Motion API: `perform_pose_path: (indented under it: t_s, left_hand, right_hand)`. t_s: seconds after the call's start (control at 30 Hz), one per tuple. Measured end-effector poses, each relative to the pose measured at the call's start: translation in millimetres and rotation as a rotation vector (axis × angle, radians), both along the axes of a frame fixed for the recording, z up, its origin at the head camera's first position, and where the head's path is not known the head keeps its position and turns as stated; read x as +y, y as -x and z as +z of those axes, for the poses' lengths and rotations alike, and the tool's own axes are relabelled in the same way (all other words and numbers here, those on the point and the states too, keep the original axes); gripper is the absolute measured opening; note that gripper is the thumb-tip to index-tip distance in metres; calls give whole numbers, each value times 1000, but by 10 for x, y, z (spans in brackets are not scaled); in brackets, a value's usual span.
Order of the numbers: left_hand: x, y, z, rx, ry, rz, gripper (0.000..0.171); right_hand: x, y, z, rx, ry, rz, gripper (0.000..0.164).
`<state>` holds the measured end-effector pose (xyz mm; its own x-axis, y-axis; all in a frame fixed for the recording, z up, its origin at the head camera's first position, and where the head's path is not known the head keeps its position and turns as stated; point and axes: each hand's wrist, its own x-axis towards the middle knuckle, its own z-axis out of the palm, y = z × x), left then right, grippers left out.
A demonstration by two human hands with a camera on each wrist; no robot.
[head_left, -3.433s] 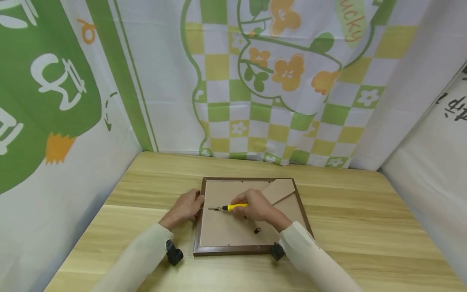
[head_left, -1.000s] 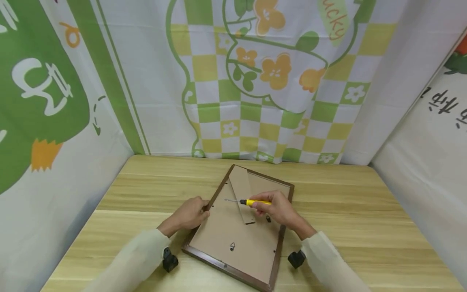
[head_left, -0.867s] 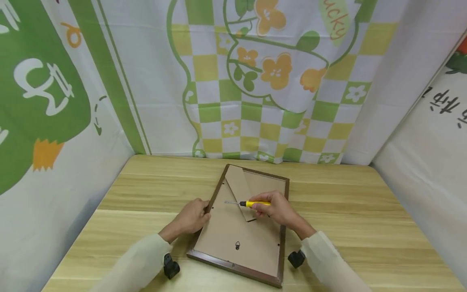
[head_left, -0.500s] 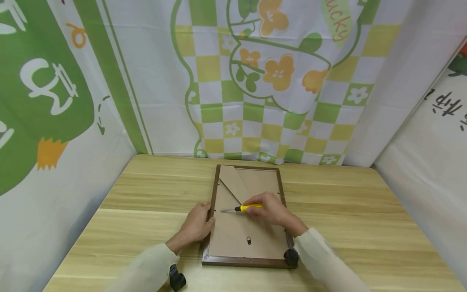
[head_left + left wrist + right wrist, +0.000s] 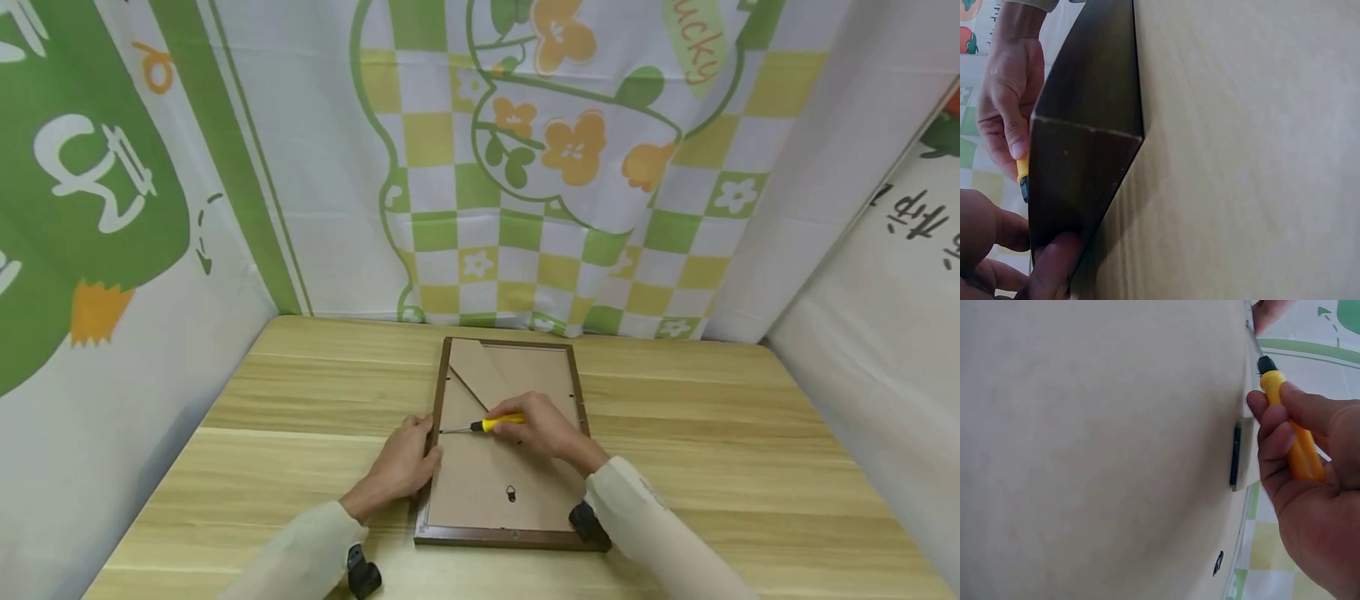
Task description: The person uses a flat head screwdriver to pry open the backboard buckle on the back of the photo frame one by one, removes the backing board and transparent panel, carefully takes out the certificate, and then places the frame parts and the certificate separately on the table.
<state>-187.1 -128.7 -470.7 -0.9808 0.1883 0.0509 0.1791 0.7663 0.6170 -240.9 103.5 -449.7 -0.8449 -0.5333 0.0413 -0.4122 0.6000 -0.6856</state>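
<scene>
On a wooden desk (image 5: 712,467), a picture frame (image 5: 495,536) rests back up between a person's hands. The left hand (image 5: 405,457) grips the rail nearest it, thumb on top and a finger against the outer side; a firm hold there should stop sliding. The right hand (image 5: 542,427), fingers curled, pinches the yellow handle of a screwdriver (image 5: 495,423), its tip at a small dark tab (image 5: 441,432) just beyond the left thumb. Light, controlled pressure with a low shaft should spare the backing.
</scene>
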Motion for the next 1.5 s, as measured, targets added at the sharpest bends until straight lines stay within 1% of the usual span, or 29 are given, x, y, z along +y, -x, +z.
perform_pose_path:
  t_s: [0.1, 0.17, 0.27, 0.33, 0.4, 0.43, 0.53, 0.6, 0.67, 0.7, 0.77, 0.8, 0.87, 0.93, 1.0, 1.03, 1.13, 1.23, 1.4, 1.47, 1.5]
  left_hand:
    - [10, -12, 2, 6, -4, 1, 54]
    - [17, -19, 0, 9, -8, -1, 54]
    - [23, -24, -5, 9, -15, 1, 54]
    - [26, -24, -8, 6, -16, 3, 55]
    - [21, -21, -5, 8, -9, 6, 55]
    - [20, -19, -4, 7, -4, 11, 56]
    - [7, -10, -2, 22, 12, 10, 56]
    - [-3, -7, 0, 35, 18, 2, 55]
    - [-11, -9, -3, 47, 16, -7, 54]
    - [-15, -11, -4, 49, 12, -10, 55]
    - [-8, -12, -5, 42, 5, -11, 55]
    - [0, -10, -4, 37, 2, -10, 55]
    - [12, -5, -6, 24, -10, -5, 56]
    - [29, 0, -10, 9, -22, -3, 57]
    - [32, 2, -15, 8, -25, -2, 57]
    - [29, -1, -18, 9, -29, -3, 57]
    - [10, -10, -17, 10, -29, -3, 57]
    - [-3, -16, -13, 18, -21, 0, 57]
    - [-6, -10, -14, 26, -21, 6, 58]
    - [-16, -11, -13, 26, -25, 11, 58]
    - [-24, -15, -11, 22, -24, 17, 58]
  right_hand:
    - [-11, -7, -13, -24, 26, -23, 18]
    - [-24, -13, -23, -51, 69, -67, 21]
    - [-68, -20, -28, -86, 186, -129, 22]
    - [-131, -40, -2, -71, 263, -148, 19]
    - [-232, -86, 73, -7, 272, -134, 13]
    - [-294, -117, 126, 45, 250, -118, 11]
    - [-498, -217, 303, 223, 129, -68, 10]
    - [-627, -269, 398, 312, 53, -37, 10]
    - [-724, -299, 455, 367, -4, -13, 10]
    - [-752, -302, 468, 371, -22, -7, 11]
    - [-747, -278, 479, 337, -42, -24, 11]
    - [-697, -248, 469, 306, -40, -34, 12]
    - [-548, -173, 414, 191, -9, -76, 15]
    - [-356, -104, 316, 74, 43, -124, 19]
    - [-192, -65, 202, -25, 95, -147, 23]
    - [-143, -59, 146, -59, 116, -152, 24]
    - [-101, -67, 37, -97, 163, -149, 23]
    - [-147, -70, -10, -89, 237, -135, 20]
    - [-279, -83, -17, -150, 440, -115, 20]
    - [-345, -99, -4, -166, 487, -106, 21]
    - [-383, -111, 7, -155, 483, -106, 20]
